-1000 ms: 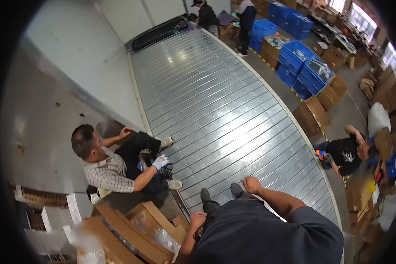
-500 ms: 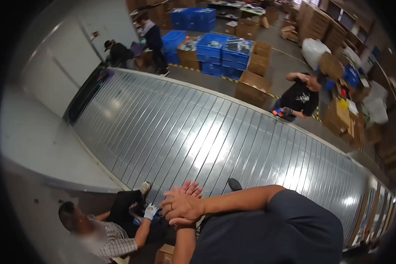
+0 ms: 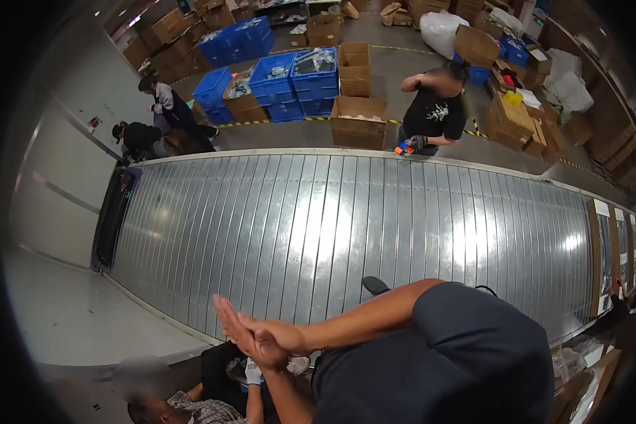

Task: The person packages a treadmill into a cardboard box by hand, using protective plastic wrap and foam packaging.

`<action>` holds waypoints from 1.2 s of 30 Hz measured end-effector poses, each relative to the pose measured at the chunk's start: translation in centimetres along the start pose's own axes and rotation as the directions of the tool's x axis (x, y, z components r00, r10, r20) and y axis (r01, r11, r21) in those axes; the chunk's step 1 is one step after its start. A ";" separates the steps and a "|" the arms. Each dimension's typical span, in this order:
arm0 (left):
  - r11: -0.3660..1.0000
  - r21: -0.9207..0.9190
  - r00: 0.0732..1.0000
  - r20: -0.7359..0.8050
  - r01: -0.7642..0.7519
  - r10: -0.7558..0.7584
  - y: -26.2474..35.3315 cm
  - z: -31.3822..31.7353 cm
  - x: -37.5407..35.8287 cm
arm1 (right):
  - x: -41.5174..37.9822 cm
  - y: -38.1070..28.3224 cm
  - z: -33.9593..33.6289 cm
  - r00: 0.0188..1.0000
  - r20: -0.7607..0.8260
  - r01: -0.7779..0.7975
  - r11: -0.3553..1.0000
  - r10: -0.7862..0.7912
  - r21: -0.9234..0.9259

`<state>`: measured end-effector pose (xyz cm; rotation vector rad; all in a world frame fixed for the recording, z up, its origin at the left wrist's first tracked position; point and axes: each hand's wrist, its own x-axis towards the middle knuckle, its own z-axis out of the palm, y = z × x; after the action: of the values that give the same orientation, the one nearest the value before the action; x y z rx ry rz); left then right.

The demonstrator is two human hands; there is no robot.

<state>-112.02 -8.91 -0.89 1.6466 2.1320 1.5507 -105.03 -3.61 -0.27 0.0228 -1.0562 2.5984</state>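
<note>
My right hand (image 3: 284, 336) reaches in from the right, below the middle of the view, and meets my left hand (image 3: 264, 353), whose forearm rises from the bottom edge. The palms lie against each other, with the fingers stretched toward the upper left. Neither hand holds anything visible. Both are over the near edge of a wide slatted metal surface (image 3: 261, 240). Just beneath them a white-gloved hand (image 3: 253, 372) of a seated person is partly seen. A dark rounded tip (image 3: 375, 285) rests on the slats right of my hands.
Across the slats a person (image 3: 437, 109) in black holds an orange and blue object (image 3: 403, 148). Blue crates (image 3: 272, 88) and a cardboard box (image 3: 358, 131) stand behind the far edge. Two people bend at the far left. Framed panels (image 3: 604, 247) lie at the right end.
The view has turned and shifted, so the slatted surface now lies more level. My hands have gone from overlapping with spread fingers to palm against palm, fingers together, farther left in view.
</note>
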 end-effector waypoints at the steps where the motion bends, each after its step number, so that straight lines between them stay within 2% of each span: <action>1: 1.000 -0.002 1.000 -0.013 0.011 -0.011 0.0 -0.1 0.0 | -0.6 -0.6 0.4 0.994 -0.086 -0.058 0.998 0.059 0.017; 2: 0.995 -0.071 0.997 -0.030 0.070 -0.072 0.2 0.6 -0.2 | 0.2 1.4 0.0 0.986 -0.092 0.134 0.989 -0.139 -0.062; 3: 0.982 -0.141 0.990 -0.047 0.126 -0.133 0.7 1.2 -0.3 | -0.1 1.3 -0.4 0.972 -0.094 0.195 0.961 -0.216 -0.194; 5: 0.885 -0.416 0.965 -0.059 0.208 -0.255 1.6 3.3 -1.4 | -0.4 0.8 -0.9 0.932 -0.058 0.296 0.842 -0.358 -0.451; 6: 0.953 -0.295 0.996 0.075 0.072 -0.052 2.3 2.1 -1.2 | -0.6 0.4 -1.0 0.936 -0.012 0.311 0.843 -0.352 -0.440; 8: 0.965 -0.245 0.989 0.090 -0.094 0.119 3.5 1.8 -0.8 | -1.3 -0.7 -1.3 0.933 0.133 0.358 0.811 -0.336 -0.462; 9: 0.965 -0.194 0.974 0.111 -0.176 0.200 4.2 1.2 -0.7 | -1.8 -1.9 -1.1 0.886 0.299 0.462 0.725 -0.355 -0.511; 10: 0.955 -0.147 0.951 0.132 -0.259 0.279 4.8 0.6 -0.7 | -2.1 -3.3 -1.1 0.804 0.465 0.585 0.632 -0.370 -0.508; 12: 0.912 -0.080 0.897 0.163 -0.402 0.410 5.6 -1.2 -0.2 | -2.8 -5.7 -0.5 0.558 0.754 0.800 0.468 -0.347 -0.376; 13: 0.868 -0.043 0.848 0.195 -0.494 0.492 6.0 -2.1 -0.2 | -3.1 -6.7 -0.2 0.432 0.847 0.859 0.427 -0.308 -0.283; 15: 0.710 0.029 0.687 0.284 -0.703 0.669 6.2 -3.4 -0.5 | -4.0 -8.1 0.7 0.292 0.951 0.911 0.332 -0.101 -0.244; 17: 0.460 0.073 0.451 0.388 -0.885 0.804 5.6 -4.0 -1.1 | -4.4 -8.6 1.4 0.175 0.974 0.949 0.239 0.142 -0.205; 19: 0.192 0.073 0.205 0.454 -0.979 0.867 4.7 -3.7 -1.9 | -4.7 -8.6 1.5 0.080 0.919 0.978 0.149 0.385 -0.147; 20: 0.089 0.069 0.111 0.477 -0.994 0.872 4.3 -3.4 -2.3 | -4.8 -8.3 1.5 0.041 0.871 0.987 0.118 0.489 -0.112; 22: -0.065 0.051 -0.029 0.514 -0.997 0.857 3.6 -3.1 -2.6 | -4.5 -7.8 0.9 0.000 0.764 0.995 0.079 0.645 -0.067; 23: -0.093 0.032 -0.060 0.559 -0.995 0.827 2.9 -2.9 -3.2 | -4.1 -7.7 0.4 -0.003 0.726 0.996 0.068 0.688 -0.061; 24: -0.097 -0.026 -0.091 0.631 -0.995 0.770 2.4 -2.7 -3.0 | -3.6 -7.7 -0.2 0.006 0.707 0.996 0.059 0.707 -0.067; 25: 0.040 -0.180 -0.119 0.782 -0.983 0.611 3.0 -3.3 -2.2 | -3.0 -8.0 -0.6 0.021 0.705 0.996 0.047 0.709 -0.076; 26: 0.227 -0.254 -0.140 0.895 -0.940 0.423 3.7 -4.0 -1.3 | -2.8 -8.3 -1.1 0.063 0.758 0.990 0.057 0.649 -0.131; 28: 0.322 -0.174 -0.074 0.951 -0.930 0.300 5.0 -4.1 -0.8 | -2.6 -8.8 -2.2 0.163 0.837 0.968 0.078 0.523 -0.238; 30: 0.386 -0.015 0.085 0.967 -0.922 0.242 8.4 -6.1 0.5 | -2.9 -8.3 -3.0 0.227 0.863 0.937 0.142 0.451 -0.320; 31: 0.519 0.032 0.166 0.962 -0.854 0.215 8.4 -6.1 0.2 | -3.0 -8.0 -3.1 0.258 0.872 0.917 0.179 0.416 -0.357; 33: 0.744 0.114 0.311 0.941 -0.659 0.131 9.1 -6.2 -0.3 | -3.2 -7.9 -2.7 0.306 0.825 0.822 0.305 0.475 -0.481; 34: 0.822 0.032 0.291 0.943 -0.568 0.164 9.6 -6.3 0.1 | -3.3 -8.0 -2.4 0.328 0.797 0.762 0.357 0.507 -0.540; 35: 0.769 -0.034 0.181 0.964 -0.638 0.193 10.3 -6.9 0.4 | -3.3 -8.0 -2.0 0.246 0.859 0.903 0.217 0.449 -0.372; 36: 0.778 -0.036 0.174 0.967 -0.627 0.185 10.2 -6.9 0.2 | -3.4 -8.0 -1.6 0.240 0.879 0.892 0.264 0.412 -0.368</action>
<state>-108.64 -13.95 9.86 2.4771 1.2734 -0.1805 -99.12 1.81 3.47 1.5443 -2.4343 0.7437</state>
